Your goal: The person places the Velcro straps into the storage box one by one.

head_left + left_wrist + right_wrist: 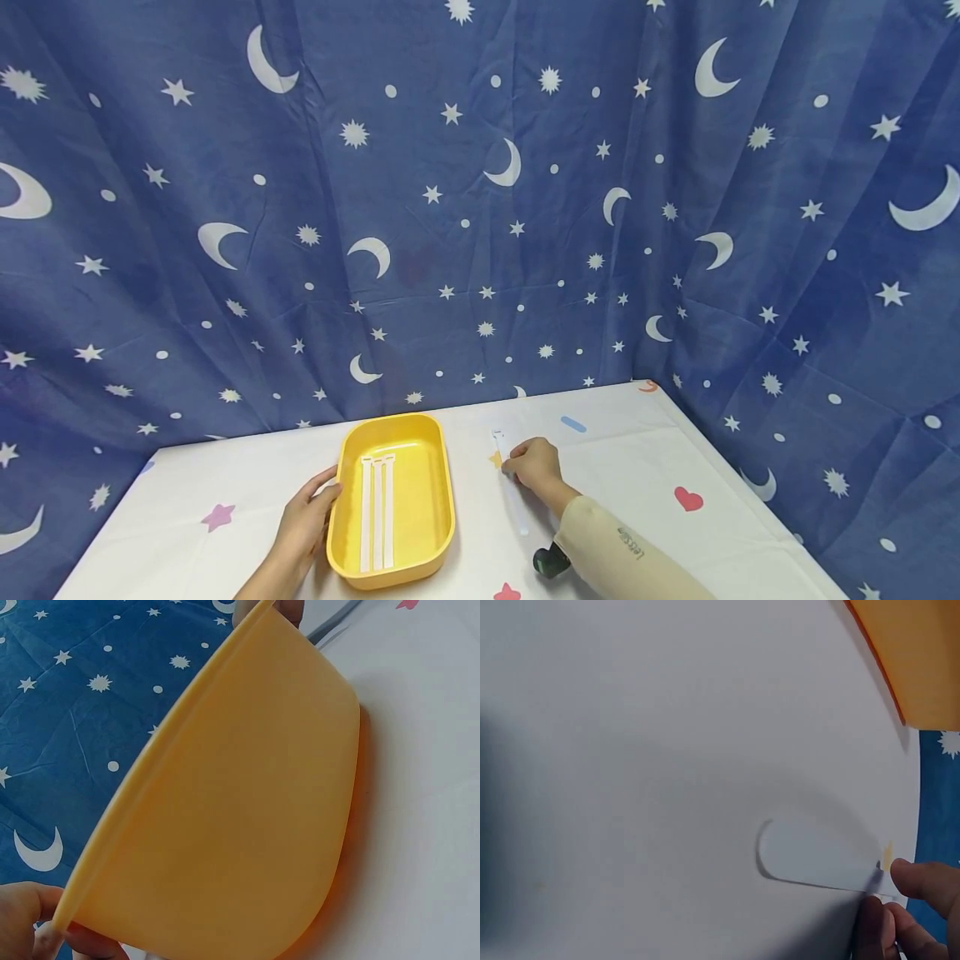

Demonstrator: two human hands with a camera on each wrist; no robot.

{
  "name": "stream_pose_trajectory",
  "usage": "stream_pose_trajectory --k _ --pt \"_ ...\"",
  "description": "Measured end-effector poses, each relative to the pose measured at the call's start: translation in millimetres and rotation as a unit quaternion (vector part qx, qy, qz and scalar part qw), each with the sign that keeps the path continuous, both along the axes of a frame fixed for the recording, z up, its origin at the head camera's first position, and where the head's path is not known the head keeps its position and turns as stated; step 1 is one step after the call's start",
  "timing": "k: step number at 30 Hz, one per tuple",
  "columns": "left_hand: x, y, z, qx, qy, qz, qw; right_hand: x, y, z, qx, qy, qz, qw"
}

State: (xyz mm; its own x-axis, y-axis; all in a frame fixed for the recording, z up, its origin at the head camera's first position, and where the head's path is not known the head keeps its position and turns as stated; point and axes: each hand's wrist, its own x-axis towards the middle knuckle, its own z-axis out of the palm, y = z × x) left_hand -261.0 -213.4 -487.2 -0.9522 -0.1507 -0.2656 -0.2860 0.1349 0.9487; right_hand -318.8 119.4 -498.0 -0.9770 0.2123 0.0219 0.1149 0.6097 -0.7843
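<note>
A yellow tray [442,533] with rounded corners stands on the white tablecloth. My left hand [303,518] grips its left rim, the thumb over the edge. The left wrist view shows fingertips [90,941] around the rim of the same tray [225,802]. Inside lie three white slotted-head straps [377,517], side by side lengthwise. To the right of the tray, my right hand [534,467] pinches another white strap [517,510] near its slotted end. Up close in the right wrist view, the strap's rounded tail [802,851] lies along the cloth, with thumb and fingers [922,881] at the far end.
A dark rounded object [551,562] shows beneath my right forearm. The tablecloth [615,500] bears printed shapes, among them a red heart [688,499] and a purple star [218,517]. Blue curtains [450,250] with moons and stars hang behind and along the right side.
</note>
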Motion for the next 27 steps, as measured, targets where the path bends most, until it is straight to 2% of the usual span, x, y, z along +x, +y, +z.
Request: stream_pose_trajectory --k 11,27 --pt "0.4 0.8 1.5 -0.009 -0.002 -0.003 1.0 0.7 -5.5 -9.0 0.035 0.019 -0.02 0.999" --pt "-0.3 0.7 0.4 -0.027 -0.005 -0.001 0.9996 3.6 -5.8 -2.9 0.04 0.01 -0.03 0.999"
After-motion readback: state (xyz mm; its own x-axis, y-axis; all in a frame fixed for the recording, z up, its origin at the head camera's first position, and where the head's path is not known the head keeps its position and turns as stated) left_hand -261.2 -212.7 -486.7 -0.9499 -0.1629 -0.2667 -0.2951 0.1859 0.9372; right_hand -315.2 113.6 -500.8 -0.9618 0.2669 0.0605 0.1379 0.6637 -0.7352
